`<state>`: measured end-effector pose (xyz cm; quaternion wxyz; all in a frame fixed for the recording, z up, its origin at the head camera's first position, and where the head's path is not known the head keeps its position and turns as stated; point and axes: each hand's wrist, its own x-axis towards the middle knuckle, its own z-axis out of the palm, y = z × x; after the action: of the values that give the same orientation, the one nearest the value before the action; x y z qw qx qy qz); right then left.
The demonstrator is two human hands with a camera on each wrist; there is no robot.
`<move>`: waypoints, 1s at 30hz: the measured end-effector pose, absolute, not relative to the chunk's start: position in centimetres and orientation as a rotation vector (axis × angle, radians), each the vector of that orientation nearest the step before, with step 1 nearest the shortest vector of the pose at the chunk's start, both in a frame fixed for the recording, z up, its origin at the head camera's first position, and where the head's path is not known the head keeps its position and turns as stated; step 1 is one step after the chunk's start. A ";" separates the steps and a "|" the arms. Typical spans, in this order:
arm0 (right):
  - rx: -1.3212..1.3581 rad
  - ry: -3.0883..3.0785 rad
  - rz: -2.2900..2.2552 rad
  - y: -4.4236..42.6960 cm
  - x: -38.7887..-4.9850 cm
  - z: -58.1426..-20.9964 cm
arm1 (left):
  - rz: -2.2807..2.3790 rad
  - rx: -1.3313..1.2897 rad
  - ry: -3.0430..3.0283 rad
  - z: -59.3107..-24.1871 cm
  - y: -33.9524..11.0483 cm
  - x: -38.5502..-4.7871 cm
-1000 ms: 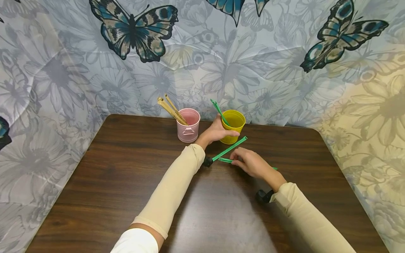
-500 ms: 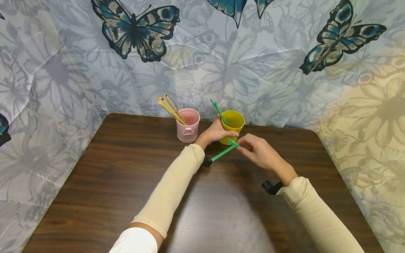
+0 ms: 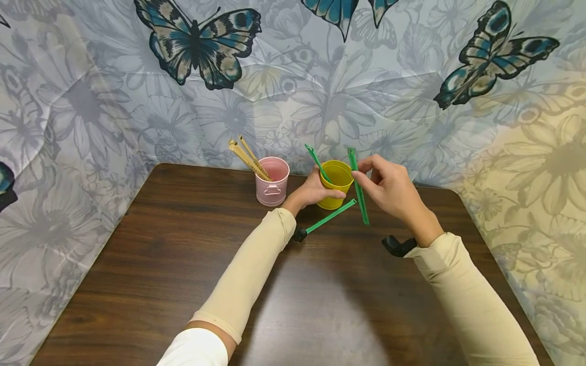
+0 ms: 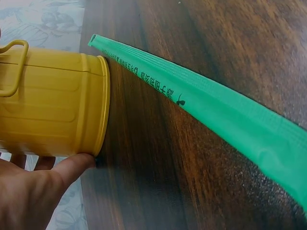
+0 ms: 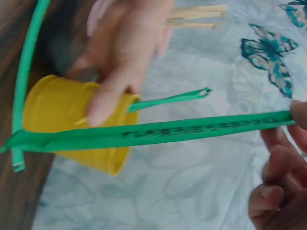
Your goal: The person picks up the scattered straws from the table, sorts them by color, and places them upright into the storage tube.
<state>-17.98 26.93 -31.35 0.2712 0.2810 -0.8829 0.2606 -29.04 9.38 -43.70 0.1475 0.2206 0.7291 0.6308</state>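
My left hand [image 3: 312, 192] grips a small yellow bucket [image 3: 330, 203] at the table's back edge, thumb across its front. A slim green packet [image 3: 316, 158] leans inside and sticks out above the rim. Beside the bucket's right side, my right hand [image 3: 391, 187] pinches a second long green packet [image 3: 361, 204] near its upper end, so it hangs down steeply. Dark printed characters run along this held packet [image 5: 177, 132] in the right wrist view. A third green packet [image 4: 201, 98] lies on the table by the left wrist, its near end cut off in the left wrist view.
Left of the yellow bucket stands a pink bucket [image 3: 272, 191] with several tan sticks or packets [image 3: 247, 157] leaning in it. The dark wooden table [image 3: 160, 254] ends at a butterfly-printed cloth [image 3: 329, 91] behind. Black wrist cameras are worn on both wrists.
My right hand has raised a green packet from the table, moved it up toward the yellow bucket's right side and turned it from lying flat to nearly upright. The left hand stays put.
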 end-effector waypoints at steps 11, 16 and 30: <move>0.776 -2.154 0.748 24.6 -20.4 -27.9 | 1.785 0.610 2.104 -43.5 9.2 -29.0; 0.733 -2.169 0.744 24.2 -21.3 -27.9 | 1.774 0.631 2.111 -43.7 9.3 -29.0; 0.626 -2.380 0.735 24.1 -23.7 -31.7 | 1.868 0.859 2.055 -43.9 9.7 -29.9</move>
<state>-23.68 24.06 -31.73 0.2827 0.2337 -0.8888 0.2746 -29.89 9.70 -43.91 0.1172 0.2933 0.7020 0.6383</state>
